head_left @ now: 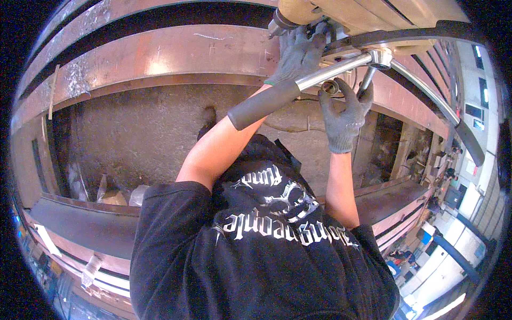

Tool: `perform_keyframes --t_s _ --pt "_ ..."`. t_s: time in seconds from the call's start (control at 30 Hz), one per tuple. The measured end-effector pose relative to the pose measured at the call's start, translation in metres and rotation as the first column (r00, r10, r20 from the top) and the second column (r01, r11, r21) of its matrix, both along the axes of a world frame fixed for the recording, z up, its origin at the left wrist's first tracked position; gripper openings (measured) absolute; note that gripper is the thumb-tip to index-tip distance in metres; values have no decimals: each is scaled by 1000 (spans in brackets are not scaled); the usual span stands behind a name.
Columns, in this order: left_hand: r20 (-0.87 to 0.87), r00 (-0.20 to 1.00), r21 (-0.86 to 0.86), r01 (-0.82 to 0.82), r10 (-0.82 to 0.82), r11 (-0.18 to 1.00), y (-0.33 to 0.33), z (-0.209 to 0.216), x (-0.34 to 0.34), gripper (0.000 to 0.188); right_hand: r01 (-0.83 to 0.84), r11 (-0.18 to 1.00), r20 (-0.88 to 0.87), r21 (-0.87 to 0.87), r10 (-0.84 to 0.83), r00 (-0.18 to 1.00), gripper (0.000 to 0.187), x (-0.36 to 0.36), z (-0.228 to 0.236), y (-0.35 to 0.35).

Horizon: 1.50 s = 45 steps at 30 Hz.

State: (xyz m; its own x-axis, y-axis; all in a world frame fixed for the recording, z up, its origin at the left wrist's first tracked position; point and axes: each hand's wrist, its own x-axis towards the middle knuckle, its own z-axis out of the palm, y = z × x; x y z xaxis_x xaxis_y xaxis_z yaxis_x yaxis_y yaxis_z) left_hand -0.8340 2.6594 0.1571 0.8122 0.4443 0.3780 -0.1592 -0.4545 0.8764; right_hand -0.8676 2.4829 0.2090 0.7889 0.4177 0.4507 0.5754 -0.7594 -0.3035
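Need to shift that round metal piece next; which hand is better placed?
Probably the right hand: its thumb and a finger appear to pinch the round metal piece. The left hand is higher, up by the tan machine, with a black-gripped lever crossing in front of its forearm.

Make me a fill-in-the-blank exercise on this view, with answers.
The left hand and right hand wear ____ gloves.
The lettering on the black T-shirt is ____.
From the metal hub extend ____ levers with visible black grips.
One grip partly hides the person's ____ forearm.
Answers: gray; white; two; left.
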Motion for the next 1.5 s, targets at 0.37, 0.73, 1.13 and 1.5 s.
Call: perform_keyframes --t_s 0.37,0.73,1.13,1.5 --pt "52 998 -98 45 -40 994 -3 15 2 44 5 999 -22 39 -4 1000 49 1 -1 0" --pt "57 998 -117 -20 27 993 -1 11 -5 46 -18 999 25 36 17 1000 48 2 -1 -2" --pt "-179 979 57 -85 94 995 -17 -34 12 60 -27 998 8 53 26 1000 48 0 -1 -3" --pt "87 993 -35 -71 74 997 -9 -6 -11 46 -13 998 44 59 10 999 46 3 -3 -2"
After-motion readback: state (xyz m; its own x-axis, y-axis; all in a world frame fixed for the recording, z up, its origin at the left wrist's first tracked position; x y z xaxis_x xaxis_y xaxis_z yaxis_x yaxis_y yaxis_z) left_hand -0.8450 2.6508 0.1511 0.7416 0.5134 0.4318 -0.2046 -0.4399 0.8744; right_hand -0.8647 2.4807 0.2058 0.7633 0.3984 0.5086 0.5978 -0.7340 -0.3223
